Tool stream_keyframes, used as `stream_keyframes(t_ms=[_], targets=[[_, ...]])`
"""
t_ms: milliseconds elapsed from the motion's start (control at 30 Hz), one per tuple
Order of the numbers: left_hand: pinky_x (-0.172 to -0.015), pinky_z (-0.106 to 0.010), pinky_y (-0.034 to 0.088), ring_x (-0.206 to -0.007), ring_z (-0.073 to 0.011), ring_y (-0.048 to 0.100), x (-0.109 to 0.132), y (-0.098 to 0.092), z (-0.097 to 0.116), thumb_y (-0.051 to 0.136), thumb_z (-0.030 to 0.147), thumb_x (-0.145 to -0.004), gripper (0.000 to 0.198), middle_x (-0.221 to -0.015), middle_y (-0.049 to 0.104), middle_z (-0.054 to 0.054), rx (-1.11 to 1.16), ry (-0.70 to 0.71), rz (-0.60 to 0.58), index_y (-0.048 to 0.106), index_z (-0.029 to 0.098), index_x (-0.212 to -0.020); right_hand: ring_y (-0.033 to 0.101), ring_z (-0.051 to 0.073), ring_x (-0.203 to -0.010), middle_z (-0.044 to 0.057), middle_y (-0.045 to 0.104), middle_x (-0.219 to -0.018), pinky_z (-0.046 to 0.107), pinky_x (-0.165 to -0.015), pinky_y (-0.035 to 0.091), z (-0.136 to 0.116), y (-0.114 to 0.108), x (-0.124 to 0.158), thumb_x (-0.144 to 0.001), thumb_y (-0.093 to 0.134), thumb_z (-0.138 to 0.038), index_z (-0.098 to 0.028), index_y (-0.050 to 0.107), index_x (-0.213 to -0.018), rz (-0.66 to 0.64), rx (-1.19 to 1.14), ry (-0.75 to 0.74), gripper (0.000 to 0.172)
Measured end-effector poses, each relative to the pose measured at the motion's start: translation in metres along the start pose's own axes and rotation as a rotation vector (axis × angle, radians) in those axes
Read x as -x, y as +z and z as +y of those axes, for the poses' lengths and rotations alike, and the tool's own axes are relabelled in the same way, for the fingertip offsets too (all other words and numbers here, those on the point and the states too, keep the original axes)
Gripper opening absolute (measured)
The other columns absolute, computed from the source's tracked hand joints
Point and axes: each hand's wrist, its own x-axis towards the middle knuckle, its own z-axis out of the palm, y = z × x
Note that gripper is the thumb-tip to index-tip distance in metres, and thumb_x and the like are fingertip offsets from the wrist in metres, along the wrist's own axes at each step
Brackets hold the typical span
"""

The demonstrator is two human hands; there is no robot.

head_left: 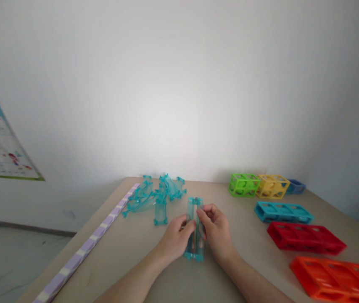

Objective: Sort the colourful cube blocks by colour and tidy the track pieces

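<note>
Left hand (175, 237): nearly closed, thumb laid over the left strip of the teal frame (200, 242) and fingers tucked against its outer side, probably to steady it.
Right hand (217, 231): pinched tight, thumb and fingers on the right strip, a little farther up; gripping from opposite sides likely keeps the two strips level (the fingertips underneath are hidden).
Teal frame: between the hands, over the near middle of the worktop (129, 252), its long side running near to far, perhaps so that each hand gets one strip.
Loose teal pieces (169, 190): heaped far left, seemingly within easy reach of the left hand; one flat teal piece (160, 212) lies at the heap's near side.
Colored blocks: ranged along the right, apparently sorted by color, orange (337, 277) nearest, then red (305, 238), blue-green (283, 212), with green (244, 185), yellow (272, 186) and blue (296, 187) farthest.
Striped edging (93, 240): along the worktop's left edge.
</note>
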Motion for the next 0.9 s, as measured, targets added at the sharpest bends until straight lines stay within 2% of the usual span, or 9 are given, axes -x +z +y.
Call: stream_keyframes(t_ms=[100,167,267,400,600,767,833,900], targets=[[-0.051,-0.026,0.046,-0.05,-0.0143,0.055,-0.002,-0.003,-0.002,0.05,0.044,-0.089,0.031,-0.058,0.059,0.0,0.077,0.061,0.02,0.059,0.017,-0.076,0.038,0.008,-0.027,-0.009,0.048,-0.046,0.019,-0.027,0.031,-0.003,0.001,0.002,-0.076,0.065,-0.055,-0.02,0.055,-0.084,-0.043,-0.023,-0.006,0.038],[-0.054,-0.025,0.046,-0.052,-0.0134,0.055,-0.004,-0.004,-0.005,0.054,0.046,-0.087,0.031,-0.061,0.059,0.0,0.148,0.09,0.072,0.06,0.017,-0.077,0.036,0.008,-0.027,-0.011,0.044,-0.045,0.019,-0.026,0.03,-0.003,0.001,0.002,-0.078,0.063,-0.056,-0.021,0.053,-0.088,0.011,-0.043,-0.021,0.038],[-0.063,-0.025,0.047,-0.064,-0.0136,0.059,-0.008,-0.006,-0.009,0.061,0.047,-0.083,0.03,-0.072,0.064,-0.001,0.301,0.08,0.173,0.063,0.017,-0.083,0.034,0.006,-0.031,-0.01,0.046,-0.051,0.017,-0.027,0.028,-0.002,-0.001,0.0,-0.076,0.066,-0.055,-0.021,0.052,-0.088,0.095,-0.026,-0.022,0.038],[-0.071,-0.027,0.047,-0.075,-0.0162,0.061,-0.012,-0.008,-0.013,0.063,0.05,-0.082,0.035,-0.081,0.067,-0.005,0.424,0.121,0.198,0.066,0.016,-0.089,0.041,0.008,-0.042,-0.007,0.046,-0.055,0.019,-0.037,0.033,0.0,-0.002,0.002,-0.08,0.061,-0.056,-0.02,0.053,-0.078,-0.053,0.044,0.007,0.037],[-0.079,-0.03,0.046,-0.085,-0.0201,0.063,-0.012,-0.015,-0.01,0.065,0.045,-0.081,0.033,-0.089,0.07,-0.007,0.236,0.236,0.244,0.069,0.016,-0.095,0.052,0.013,-0.066,0.0,0.058,-0.076,0.023,-0.058,0.042,-0.001,-0.003,0.006,-0.086,0.057,-0.05,-0.019,0.059,-0.09,-0.234,0.097,-0.164,0.032],[-0.08,-0.03,0.046,-0.088,-0.021,0.063,-0.012,-0.019,-0.006,0.06,0.043,-0.085,0.029,-0.093,0.071,-0.006,0.086,0.323,0.217,0.068,0.017,-0.094,0.056,0.016,-0.079,0.002,0.06,-0.081,0.028,-0.072,0.044,0.0,-0.01,0.004,-0.089,0.055,-0.045,-0.019,0.06,-0.086,-0.349,0.203,-0.257,0.027],[-0.082,-0.03,0.046,-0.089,-0.0213,0.063,-0.014,-0.02,-0.007,0.061,0.041,-0.084,0.027,-0.094,0.071,-0.006,0.033,0.315,0.218,0.068,0.017,-0.094,0.058,0.018,-0.085,0.003,0.063,-0.085,0.03,-0.079,0.045,0.002,-0.011,0.002,-0.087,0.059,-0.041,-0.018,0.061,-0.086,-0.404,0.255,-0.29,0.023],[-0.085,-0.03,0.046,-0.094,-0.022,0.063,-0.015,-0.021,-0.008,0.06,0.042,-0.084,0.029,-0.098,0.07,-0.007,0.011,0.274,0.287,0.067,0.017,-0.098,0.059,0.019,-0.086,0.004,0.064,-0.086,0.031,-0.081,0.046,0.005,-0.009,0.001,-0.086,0.061,-0.039,-0.018,0.061,-0.086,-0.41,0.288,-0.291,0.021]])
